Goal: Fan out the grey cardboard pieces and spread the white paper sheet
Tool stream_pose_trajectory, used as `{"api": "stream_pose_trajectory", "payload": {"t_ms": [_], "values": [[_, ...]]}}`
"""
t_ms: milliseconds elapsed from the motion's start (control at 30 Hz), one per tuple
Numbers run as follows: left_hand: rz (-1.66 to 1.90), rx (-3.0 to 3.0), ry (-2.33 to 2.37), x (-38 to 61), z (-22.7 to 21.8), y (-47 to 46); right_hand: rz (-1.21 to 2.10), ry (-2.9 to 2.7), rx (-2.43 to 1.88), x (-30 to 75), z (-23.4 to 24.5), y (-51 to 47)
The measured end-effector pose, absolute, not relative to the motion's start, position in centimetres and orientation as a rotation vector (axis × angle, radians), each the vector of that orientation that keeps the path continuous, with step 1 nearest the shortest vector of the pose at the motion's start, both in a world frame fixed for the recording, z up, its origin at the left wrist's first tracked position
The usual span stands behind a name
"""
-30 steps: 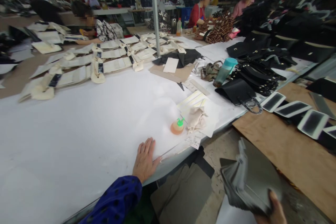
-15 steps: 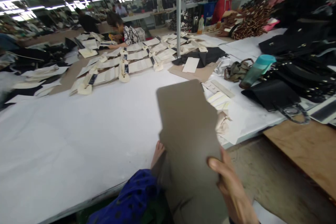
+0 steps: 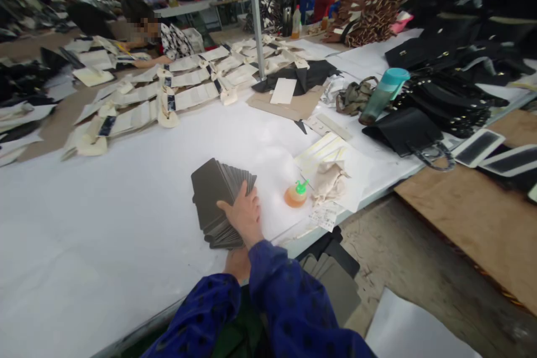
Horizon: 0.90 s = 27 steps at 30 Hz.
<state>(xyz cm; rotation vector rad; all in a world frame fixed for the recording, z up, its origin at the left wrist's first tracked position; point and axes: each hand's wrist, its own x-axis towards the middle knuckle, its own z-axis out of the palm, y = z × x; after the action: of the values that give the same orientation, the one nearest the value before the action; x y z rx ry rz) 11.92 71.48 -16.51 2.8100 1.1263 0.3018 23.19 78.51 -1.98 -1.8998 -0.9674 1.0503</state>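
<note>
A fanned stack of dark grey-brown cut pieces point(image 3: 216, 196) lies on the white table point(image 3: 104, 218) near its front edge. My right hand point(image 3: 244, 213) rests on the stack's right side, thumb on top and fingers curled round its edge, gripping it. My left hand point(image 3: 236, 263) sits just below at the table edge, mostly hidden under my right blue sleeve, so its fingers do not show.
A small orange bottle with a green cap point(image 3: 296, 194) and a crumpled cloth point(image 3: 329, 180) lie right of the stack. A teal bottle point(image 3: 380, 96), black bags point(image 3: 423, 117) and rows of cream pieces point(image 3: 168, 100) sit further back. More grey pieces point(image 3: 335, 285) lie below the table. A person point(image 3: 151, 39) works opposite.
My right hand has brought the stack of grey pieces up from below the table edge and set it down on the white table. My left hand has slid back under my right arm.
</note>
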Motion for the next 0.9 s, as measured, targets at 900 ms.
{"api": "stream_pose_trajectory", "payload": {"t_ms": [900], "values": [[0.298,2.686,1.231,13.2,-11.4,71.6,0.913,-2.356,-1.902,33.0,-19.2,48.6]]}}
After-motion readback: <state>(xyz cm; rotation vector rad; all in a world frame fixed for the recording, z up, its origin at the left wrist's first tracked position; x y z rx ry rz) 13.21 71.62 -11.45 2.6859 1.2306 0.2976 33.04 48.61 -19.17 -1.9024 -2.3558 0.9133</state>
